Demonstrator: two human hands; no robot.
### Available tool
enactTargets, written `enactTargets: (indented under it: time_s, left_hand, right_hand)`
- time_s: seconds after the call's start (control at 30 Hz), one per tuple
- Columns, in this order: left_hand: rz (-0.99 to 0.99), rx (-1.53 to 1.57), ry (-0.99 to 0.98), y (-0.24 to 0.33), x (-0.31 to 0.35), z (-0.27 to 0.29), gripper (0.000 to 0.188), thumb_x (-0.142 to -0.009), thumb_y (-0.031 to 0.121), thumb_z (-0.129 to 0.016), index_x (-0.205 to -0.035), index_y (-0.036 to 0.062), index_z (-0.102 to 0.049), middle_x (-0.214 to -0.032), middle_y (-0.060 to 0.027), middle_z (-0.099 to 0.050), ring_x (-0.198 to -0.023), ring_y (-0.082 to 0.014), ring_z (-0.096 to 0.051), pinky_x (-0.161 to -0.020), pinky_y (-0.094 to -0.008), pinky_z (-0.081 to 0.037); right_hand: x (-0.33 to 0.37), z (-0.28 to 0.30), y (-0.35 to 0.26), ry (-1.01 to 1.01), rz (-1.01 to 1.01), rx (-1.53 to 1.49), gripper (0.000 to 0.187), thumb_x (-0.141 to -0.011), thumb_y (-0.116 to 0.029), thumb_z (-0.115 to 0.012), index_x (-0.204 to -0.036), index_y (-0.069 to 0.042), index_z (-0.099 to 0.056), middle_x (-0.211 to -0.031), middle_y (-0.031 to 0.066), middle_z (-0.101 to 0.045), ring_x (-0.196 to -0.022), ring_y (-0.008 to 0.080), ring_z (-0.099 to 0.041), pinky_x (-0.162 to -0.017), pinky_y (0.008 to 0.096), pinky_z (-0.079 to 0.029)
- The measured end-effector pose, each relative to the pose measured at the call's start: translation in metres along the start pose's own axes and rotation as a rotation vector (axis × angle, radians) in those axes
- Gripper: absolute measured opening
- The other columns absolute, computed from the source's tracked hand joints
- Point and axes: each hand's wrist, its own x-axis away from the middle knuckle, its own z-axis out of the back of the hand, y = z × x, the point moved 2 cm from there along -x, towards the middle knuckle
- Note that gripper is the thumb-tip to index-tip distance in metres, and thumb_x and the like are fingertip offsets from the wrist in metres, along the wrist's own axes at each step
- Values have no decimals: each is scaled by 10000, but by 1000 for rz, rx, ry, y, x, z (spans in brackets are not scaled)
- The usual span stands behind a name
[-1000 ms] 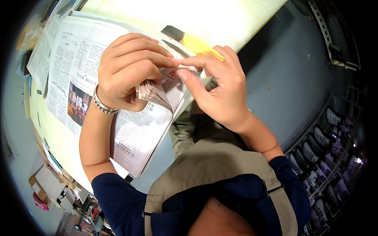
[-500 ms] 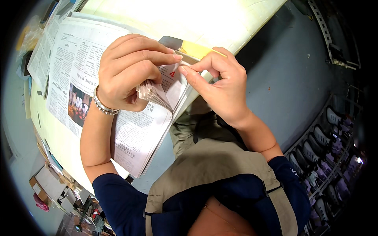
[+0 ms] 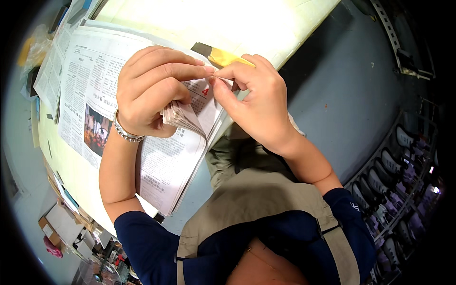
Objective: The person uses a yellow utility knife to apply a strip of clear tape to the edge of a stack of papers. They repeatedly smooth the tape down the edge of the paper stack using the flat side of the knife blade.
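Observation:
A stack of newspaper (image 3: pixel 166 178) lies at the table's near edge, its pages printed in black with a red mark. My left hand (image 3: pixel 154 90), with a bead bracelet on the wrist, curls closed over it. Under its lower fingers a folded wad of sheets (image 3: pixel 180 115) bunches up. Its index finger and thumb tips meet those of my right hand (image 3: pixel 256 97) above the page. My right hand is closed in a pinch. Whatever sits between those fingertips is too small to make out. Just beyond them lies a yellow and black flat object (image 3: pixel 223 57), partly behind my right hand.
More newspaper (image 3: pixel 71 61) spreads over the pale table (image 3: pixel 199 23) to the left. Clear plastic wrapping (image 3: pixel 38 45) lies at the far left. Right of the table is grey floor (image 3: pixel 327 114), with a rack of dark and white pieces (image 3: pixel 384 171) beyond.
My right hand has moved slightly left and up, and its fingertips now touch those of my left hand. The left hand keeps its hold on the newspaper, almost unmoved.

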Motion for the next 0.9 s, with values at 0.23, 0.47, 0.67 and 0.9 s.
enactTargets:
  time_s: [0.23, 0.47, 0.67, 0.9]
  left_hand:
    - [4, 10, -11, 0, -1, 0, 226, -679, 207, -651, -639, 81, -468, -895, -179, -708, -809, -325, -664, -687, -380, -506]
    - [10, 16, -12, 0, -1, 0, 226, -681, 213, -641, -635, 75, -467, -895, -177, -708, -817, -324, -669, -689, -381, -505]
    - [66, 8, -49, 1, -1, -1, 190, -617, 180, -614, -613, 72, -458, -877, -178, -706, -837, -324, -683, -747, -413, -516]
    - [72, 22, -93, -1, -1, 0, 144, -604, 171, -589, -615, 85, -474, -846, -155, -704, -857, -321, -691, -812, -451, -516]
  right_hand:
    - [4, -3, 6, 1, -88, -111, 67, -688, -122, -719, -703, -93, -660, -677, 65, -587, -716, 256, -575, -592, 377, -461]
    - [5, -7, 8, 29, -62, -156, 98, -679, -108, -736, -672, -85, -640, -660, 54, -598, -695, 251, -559, -585, 374, -447]
    - [3, -3, 8, -9, -48, -147, 167, -696, -176, -771, -665, -84, -635, -653, 35, -599, -664, 235, -537, -580, 361, -434]
    - [-11, 31, 9, 181, 312, 76, 72, -868, -124, -636, -839, -70, -674, -739, 54, -639, -637, 236, -547, -584, 326, -442]
